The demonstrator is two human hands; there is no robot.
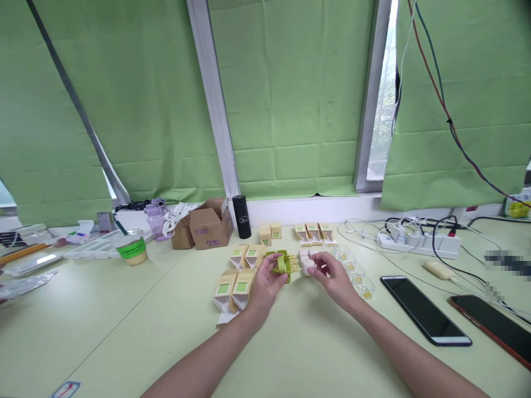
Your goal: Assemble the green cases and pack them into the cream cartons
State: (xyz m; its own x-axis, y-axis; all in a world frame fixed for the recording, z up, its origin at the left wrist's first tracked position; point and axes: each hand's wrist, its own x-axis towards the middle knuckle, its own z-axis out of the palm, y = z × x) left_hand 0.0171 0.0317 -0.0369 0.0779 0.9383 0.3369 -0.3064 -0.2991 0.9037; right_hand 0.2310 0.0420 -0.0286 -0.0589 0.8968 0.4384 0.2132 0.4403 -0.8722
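My left hand (265, 284) is closed around a small green plastic part (284, 265) with a ring-like shape. Beside it lie small pale-yellow pieces (293, 262), too small to name. My right hand (335, 278) pinches a white rounded piece (307, 265) just to the right of the green part. More white pieces sit right behind those fingers. Several small open cartons (243, 287) with green labels lie left of my left hand. To the right of my right hand, several clear plastic cups (357, 272) with yellow spots stand in a row.
Small cartons (315, 234) stand at the back, near a black bottle (241, 216) and a brown cardboard box (211, 224). A drink cup (131, 249) is at left. Two phones, one dark with a white edge (425, 309), a power strip (418, 243) and cables occupy the right.
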